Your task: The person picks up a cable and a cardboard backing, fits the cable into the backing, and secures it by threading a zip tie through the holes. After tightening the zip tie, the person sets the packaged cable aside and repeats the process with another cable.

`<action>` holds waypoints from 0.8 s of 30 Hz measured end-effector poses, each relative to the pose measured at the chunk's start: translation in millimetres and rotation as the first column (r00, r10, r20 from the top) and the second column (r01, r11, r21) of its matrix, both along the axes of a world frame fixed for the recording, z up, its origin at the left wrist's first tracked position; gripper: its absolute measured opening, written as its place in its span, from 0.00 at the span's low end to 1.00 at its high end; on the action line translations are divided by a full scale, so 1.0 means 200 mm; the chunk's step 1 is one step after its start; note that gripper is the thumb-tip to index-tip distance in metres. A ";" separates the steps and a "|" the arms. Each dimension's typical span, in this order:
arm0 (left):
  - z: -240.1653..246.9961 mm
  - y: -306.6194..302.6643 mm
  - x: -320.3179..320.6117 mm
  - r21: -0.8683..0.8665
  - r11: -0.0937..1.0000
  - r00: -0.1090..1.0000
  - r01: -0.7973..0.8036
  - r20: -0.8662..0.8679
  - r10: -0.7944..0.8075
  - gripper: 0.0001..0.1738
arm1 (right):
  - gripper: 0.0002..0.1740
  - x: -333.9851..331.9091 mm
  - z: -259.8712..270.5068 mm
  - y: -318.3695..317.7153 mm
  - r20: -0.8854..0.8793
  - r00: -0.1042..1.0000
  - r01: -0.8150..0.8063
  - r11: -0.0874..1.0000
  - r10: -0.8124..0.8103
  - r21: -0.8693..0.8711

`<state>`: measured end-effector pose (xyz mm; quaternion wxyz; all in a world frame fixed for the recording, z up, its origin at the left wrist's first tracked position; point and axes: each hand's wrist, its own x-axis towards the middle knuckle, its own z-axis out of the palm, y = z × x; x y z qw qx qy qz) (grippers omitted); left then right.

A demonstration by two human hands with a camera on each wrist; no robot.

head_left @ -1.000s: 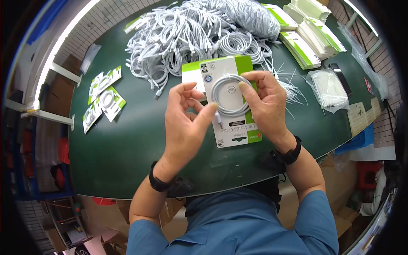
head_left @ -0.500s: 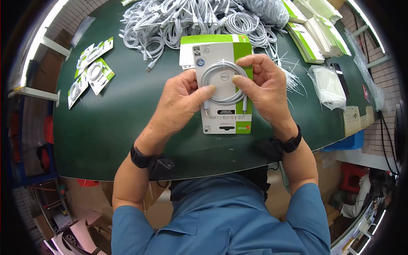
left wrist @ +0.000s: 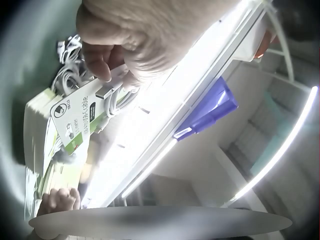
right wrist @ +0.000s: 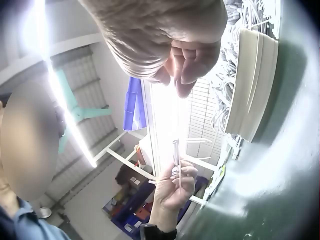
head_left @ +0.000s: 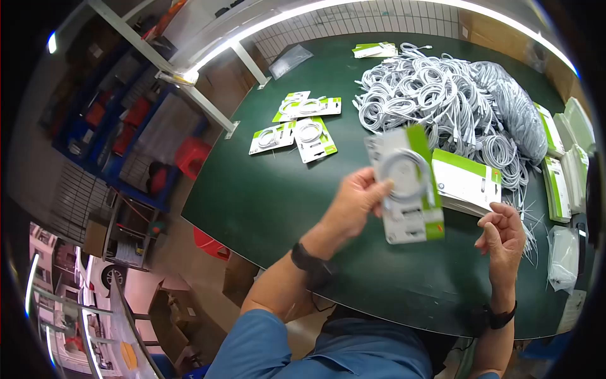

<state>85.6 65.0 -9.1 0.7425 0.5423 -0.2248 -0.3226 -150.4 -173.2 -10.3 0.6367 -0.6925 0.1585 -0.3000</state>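
Held up by its left edge in my left hand [head_left: 355, 205] is a green and white card [head_left: 404, 221] with a coiled grey-white cable [head_left: 405, 175] on it. In the left wrist view, thumb and fingers of that hand [left wrist: 135, 45] pinch the card [left wrist: 75, 112]. My right hand [head_left: 504, 243], fingers loosely bent and holding nothing, hovers by the near right corner of a stack of cards [head_left: 467, 180]. The right wrist view shows this hand [right wrist: 170, 45] empty near the stack [right wrist: 252, 82].
Several carded cables [head_left: 311, 136] lie on the green table [head_left: 252, 196] at the left. A large heap of coiled cables [head_left: 435, 88] fills the back, with a plastic-wrapped bundle [head_left: 514, 110] beside it. More card stacks [head_left: 555, 189] and a bag [head_left: 562, 259] stand at the right edge.
My right hand has let go of the card and moved right. My left hand has carried the card away from above the stack. The head view has swung left.
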 end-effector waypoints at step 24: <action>-0.15 -0.37 0.47 0.521 0.750 0.454 -0.408 0.828 -0.329 0.28 | 0.06 0.01 -0.01 0.00 -0.155 0.975 -0.162 0.987 0.160 -0.001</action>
